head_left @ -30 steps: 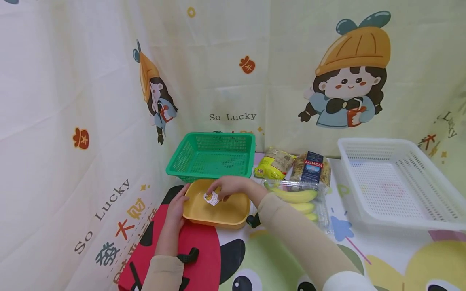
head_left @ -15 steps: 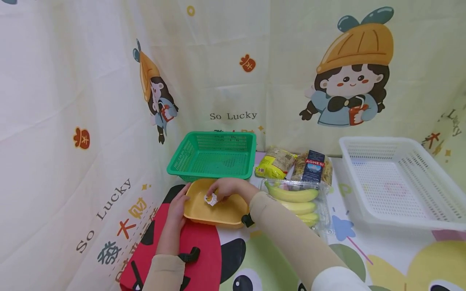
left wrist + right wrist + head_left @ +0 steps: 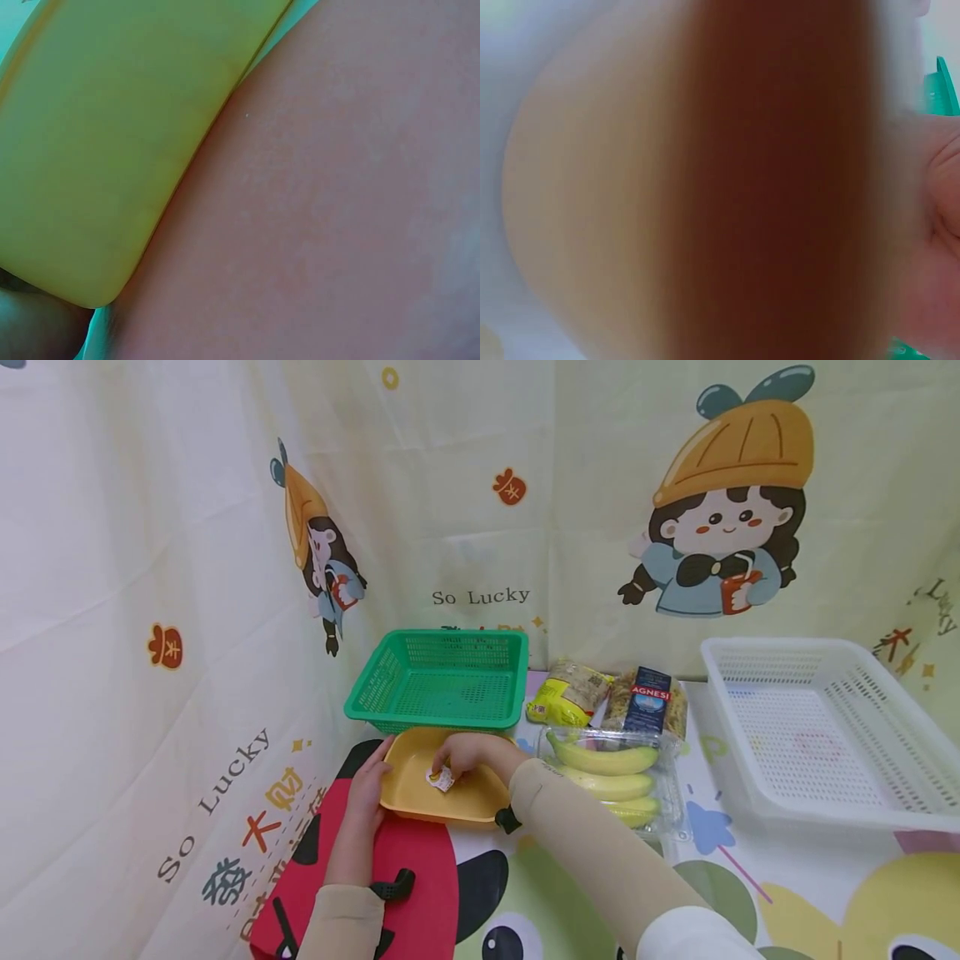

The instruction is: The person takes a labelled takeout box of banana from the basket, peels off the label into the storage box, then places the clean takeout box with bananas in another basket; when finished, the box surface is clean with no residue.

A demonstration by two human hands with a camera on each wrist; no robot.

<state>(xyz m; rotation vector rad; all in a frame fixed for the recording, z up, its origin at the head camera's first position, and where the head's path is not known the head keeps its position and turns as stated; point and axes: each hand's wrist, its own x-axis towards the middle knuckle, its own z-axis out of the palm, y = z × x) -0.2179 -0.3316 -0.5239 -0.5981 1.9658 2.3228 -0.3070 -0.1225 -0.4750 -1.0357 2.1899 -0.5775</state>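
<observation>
Inside yellow tub [image 3: 452,817], label [image 3: 440,779] touching right hand [image 3: 471,753]

Compared with a second ago, the right hand [image 3: 472,753] is sitting slightly lower over the yellow tray [image 3: 407,768], and its fingers are bunching closer together instead of spreading apart. The white label [image 3: 441,780] under them is lying a little nearer the person and farther right. The right sleeve [image 3: 592,843] is shifting leftward in the head view, and the black wrist piece [image 3: 507,820] is going with it. That sleeve is now covering less of the bananas [image 3: 606,785], so the lower two are showing more of their length. The head view is dipping slightly, and the cartoon girl [image 3: 726,552] is appearing higher.
</observation>
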